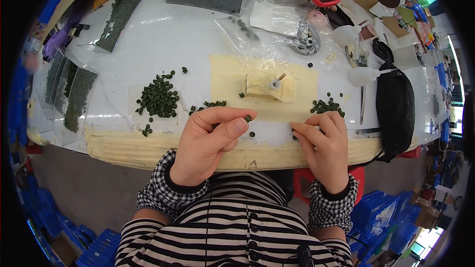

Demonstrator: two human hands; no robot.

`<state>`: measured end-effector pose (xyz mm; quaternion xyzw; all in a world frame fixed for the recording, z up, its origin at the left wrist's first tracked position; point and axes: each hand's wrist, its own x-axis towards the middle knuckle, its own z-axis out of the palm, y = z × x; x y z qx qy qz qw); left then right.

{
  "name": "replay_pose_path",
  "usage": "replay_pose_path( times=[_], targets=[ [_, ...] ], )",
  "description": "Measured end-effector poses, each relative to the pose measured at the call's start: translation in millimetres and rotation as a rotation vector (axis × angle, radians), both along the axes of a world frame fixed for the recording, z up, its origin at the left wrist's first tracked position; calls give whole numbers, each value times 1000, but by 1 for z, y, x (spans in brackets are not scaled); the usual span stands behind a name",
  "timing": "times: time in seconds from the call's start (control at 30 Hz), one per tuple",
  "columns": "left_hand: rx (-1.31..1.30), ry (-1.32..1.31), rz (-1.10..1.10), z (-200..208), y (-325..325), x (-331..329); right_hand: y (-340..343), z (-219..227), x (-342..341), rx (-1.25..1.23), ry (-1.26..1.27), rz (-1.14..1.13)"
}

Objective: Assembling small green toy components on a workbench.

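Between the left hand (205,141) and the right hand (325,143) a gap leads forward — a yellow-covered block (258,89) obstructs it beyond, with green disc piles (158,100) on either side.

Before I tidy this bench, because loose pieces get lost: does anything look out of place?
A small, round, dark-green piece lies alone beyond and right of the cream rectangular block, and another beside the left hand; both look stray, apart from the dark-green piles.
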<state>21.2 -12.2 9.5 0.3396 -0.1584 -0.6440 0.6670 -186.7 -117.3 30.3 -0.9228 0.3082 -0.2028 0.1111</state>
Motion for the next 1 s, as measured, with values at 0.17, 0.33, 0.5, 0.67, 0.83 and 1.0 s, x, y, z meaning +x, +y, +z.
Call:
replay_pose_path(
  times=[0.17,0.33,0.5,0.67,0.83,1.0],
  targets=[
    [19,-3,-6,0,1,-4,-2,-5,0,-132,28,64],
    [48,-61,16,-2,3,-7,8,-2,12,233,-240,-33],
    [3,-134,37,3,1,-12,26,-2,38,611,-727,-55],
    [-14,-224,80,3,1,-13,32,-6,51,983,-953,-37],
    [-71,-423,161,0,-2,-15,35,-7,53,1047,-938,-43],
    [-109,-555,190,-2,-3,-15,34,-15,54,979,-952,1]
  ],
)
